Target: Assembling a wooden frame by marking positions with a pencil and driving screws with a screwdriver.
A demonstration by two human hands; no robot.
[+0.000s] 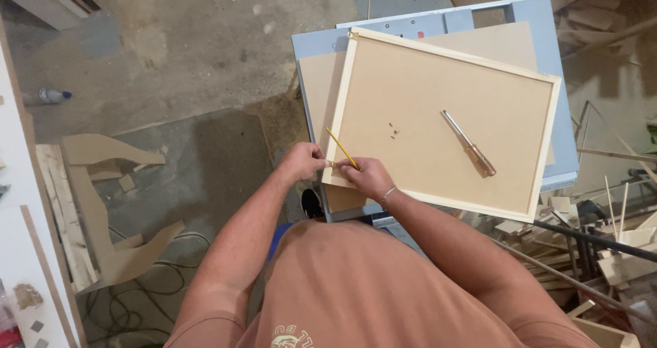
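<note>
Both hands sit at the near-left corner of the wooden frame (438,119). My right hand (369,177) pinches a yellow pencil (341,147), long axis diagonal, free end pointing up-left, lower end hidden in the fingers. My left hand (302,162) has fingers curled together against the frame edge. Frame's long axis runs left-right, slightly rotated on the blue table (554,81). Screwdriver (469,145) lies on the panel, handle toward lower right, near small screws (393,130).

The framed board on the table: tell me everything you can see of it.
The framed board is a tan fibreboard panel edged with pale wood strips, lying flat and askew on the grey table. A screwdriver and small screws rest on it. Both hands, left hand and right hand with a pencil, touch its near-left corner.
</note>
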